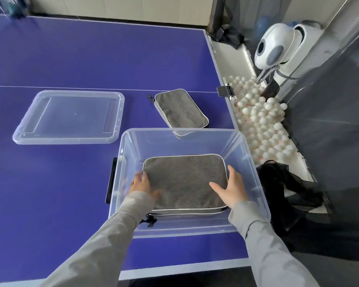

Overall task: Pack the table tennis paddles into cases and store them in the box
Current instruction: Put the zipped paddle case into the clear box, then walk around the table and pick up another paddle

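A clear plastic box [255, 168] stands on the blue table near its right front corner. Inside it lies a grey zipped paddle case [184, 179] with white piping, flat on the bottom. My left hand [142, 183] grips the case's left edge and my right hand [231, 187] grips its right edge, thumbs on top. A second grey paddle case [180, 109] lies closed on the table just behind the box, its near end hidden behind the box wall. No bare paddle is visible.
The box's clear lid [69, 117] lies flat on the table to the left. Many white balls [263, 121] fill a tray off the table's right edge, beside a white ball machine [278, 46]. A net clamp [225, 91] sits on the right edge.
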Tool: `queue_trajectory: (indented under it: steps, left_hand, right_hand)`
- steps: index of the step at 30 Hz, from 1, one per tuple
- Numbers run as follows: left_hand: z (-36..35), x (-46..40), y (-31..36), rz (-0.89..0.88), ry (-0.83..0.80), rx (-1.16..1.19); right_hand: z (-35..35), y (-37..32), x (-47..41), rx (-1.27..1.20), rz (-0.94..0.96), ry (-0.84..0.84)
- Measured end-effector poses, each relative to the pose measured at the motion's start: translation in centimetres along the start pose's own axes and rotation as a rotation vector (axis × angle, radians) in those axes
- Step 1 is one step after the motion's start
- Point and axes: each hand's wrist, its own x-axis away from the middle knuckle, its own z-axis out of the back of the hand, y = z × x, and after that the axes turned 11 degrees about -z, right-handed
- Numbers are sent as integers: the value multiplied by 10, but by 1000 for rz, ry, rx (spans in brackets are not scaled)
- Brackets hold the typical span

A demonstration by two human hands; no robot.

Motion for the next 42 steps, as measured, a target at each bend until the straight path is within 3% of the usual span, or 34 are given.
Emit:
queue_trajectory:
  steps: [4, 10, 15, 21, 28, 35, 42]
  left_hand:
    - [14, 4, 21, -125, 6, -138]
    - [56, 35, 34, -229, 272, 29]
    - [88, 72, -8, -115, 467, 43]
    - [79, 142, -110, 215, 549, 90]
    - [22, 260, -227, 591, 461, 228]
    - [-45, 384, -311, 843, 299, 366]
    - [-95, 487, -377, 998, 126, 495]
  right_hand:
    - [11, -18, 7, 57, 171, 118]
    - [-3, -63, 23, 84, 435, 99]
    - [-42, -111, 49, 107, 631, -67]
    - [-112, -165, 111, 257, 906, -195]
    - [-227, -171, 221, 516, 1215, -455]
    - [-356, -129, 305, 1008, 1145, -725]
    - [-450, -97, 367, 1477, 1139, -718]
